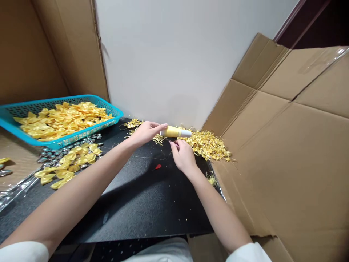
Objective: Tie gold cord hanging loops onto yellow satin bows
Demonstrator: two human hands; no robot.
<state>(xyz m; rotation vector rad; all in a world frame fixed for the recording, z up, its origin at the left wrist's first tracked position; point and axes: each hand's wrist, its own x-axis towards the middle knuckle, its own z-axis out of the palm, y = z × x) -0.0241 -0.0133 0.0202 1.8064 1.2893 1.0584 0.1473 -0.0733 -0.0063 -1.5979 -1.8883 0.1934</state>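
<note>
Your left grip is closed round the near end of a yellow thread spool, which lies nearly level in the air, its bare white tip pointing away from your left grip and passing above your right grip. Your right grip is curled nearly closed just below the spool, thumb towards forefinger; whether those fingertips pinch a thread or a small tool, you cannot tell from here.

Expect the spool to be light, with a stiff core that should take a firm squeeze. The wound yellow part is likely smooth, and its outer turns could slide under a hard press, so hold it by the end, as your left grip does, or by the white tip. Any loose thread, like the fine strand below your left grip on the worktop, is soft and could snag or snap if tugged. The heap of gold pieces beyond and right of your right grip looks light and tangly; lift pieces singly from its edge.
</note>
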